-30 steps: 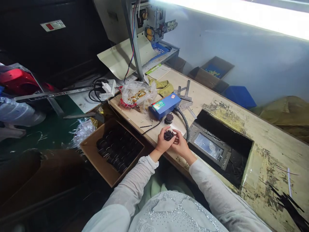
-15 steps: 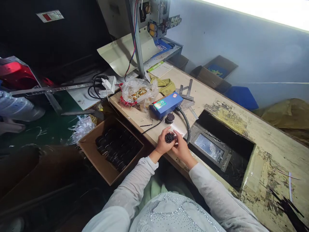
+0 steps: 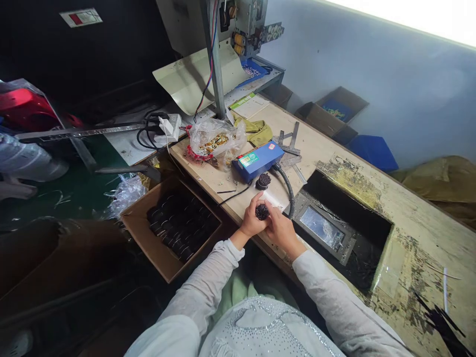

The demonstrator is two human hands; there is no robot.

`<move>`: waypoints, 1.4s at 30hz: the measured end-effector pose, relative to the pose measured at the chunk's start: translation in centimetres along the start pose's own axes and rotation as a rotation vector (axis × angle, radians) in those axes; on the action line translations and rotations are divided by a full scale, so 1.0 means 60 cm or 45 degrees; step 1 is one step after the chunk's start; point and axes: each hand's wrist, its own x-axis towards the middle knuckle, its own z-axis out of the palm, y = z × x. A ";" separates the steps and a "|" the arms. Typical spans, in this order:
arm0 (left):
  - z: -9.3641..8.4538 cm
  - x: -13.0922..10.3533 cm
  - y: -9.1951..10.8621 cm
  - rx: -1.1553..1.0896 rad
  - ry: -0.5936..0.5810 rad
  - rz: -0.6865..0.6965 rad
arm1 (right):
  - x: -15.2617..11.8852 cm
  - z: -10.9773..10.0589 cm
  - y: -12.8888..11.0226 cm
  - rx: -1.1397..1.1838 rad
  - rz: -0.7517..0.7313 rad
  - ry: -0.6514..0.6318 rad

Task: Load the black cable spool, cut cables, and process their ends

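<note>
Over the table's front edge, my left hand point(image 3: 252, 221) is wrapped round a bundle of thin black wires or tubes point(image 3: 262, 212), whose end faces up at me. My right hand point(image 3: 279, 226) presses against the bundle from the other side, its fingers closed on it. Just beyond my hands, a second dark bundle point(image 3: 263, 181) with a pale band stands upright on the table. To my left, an open cardboard box point(image 3: 139, 244) holds several similar black bundles with pale bands.
Behind the standing bundle lies a blue box-shaped device point(image 3: 258, 159) with a flexible grey conduit point(image 3: 288, 186). A plastic bag point(image 3: 217, 139) of small brassy parts, metal squares point(image 3: 292, 141) and an olive cloth point(image 3: 256, 131) lie around it. At right, a screen point(image 3: 322, 227) sits in a recess.
My right fingers have shifted slightly over the bundle's near right side. Both hands stay round it at the same place. The view has tilted a little.
</note>
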 end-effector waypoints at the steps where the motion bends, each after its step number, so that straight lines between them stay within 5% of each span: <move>1: 0.000 0.001 0.001 -0.009 -0.005 0.009 | 0.000 -0.001 -0.001 -0.039 0.002 -0.019; 15: 0.000 0.001 0.000 -0.033 -0.012 0.092 | 0.004 -0.012 -0.005 -0.388 -0.027 -0.179; 42: 0.001 0.003 0.005 0.022 -0.003 0.037 | 0.000 -0.004 0.012 0.002 -0.108 -0.090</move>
